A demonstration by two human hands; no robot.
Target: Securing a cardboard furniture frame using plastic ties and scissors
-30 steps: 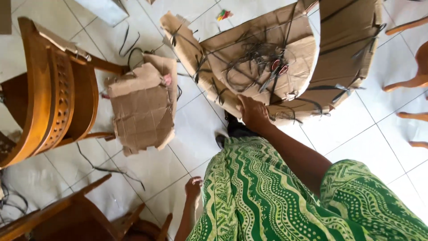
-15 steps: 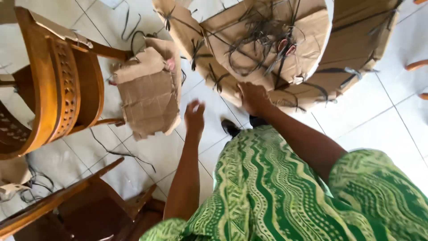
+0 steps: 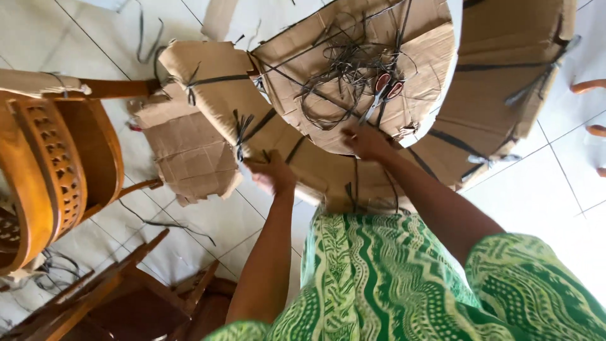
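Both hands are reaching forward onto the cardboard-wrapped bundle (image 3: 404, 113): the left hand (image 3: 273, 173) is pressing its curled fingers against the bundle's near lower edge, beside a knot of dark strapping (image 3: 243, 129), and the right hand (image 3: 369, 142) is lying on the top cardboard face, fingers closing toward the edge; whether either is truly gripping, I cannot tell. The bundle is filling the upper middle and right, standing on the white tiled floor (image 3: 536, 196). A wooden chair (image 3: 57, 164) is crowding the left side, and dark wooden furniture (image 3: 126, 303) is sitting at the lower left. A loose cardboard sheet (image 3: 186, 158) is lying between chair and bundle. Open floor is showing to the right. Scissors (image 3: 385, 88) with reddish handles are resting in tangled strapping just above the right hand.
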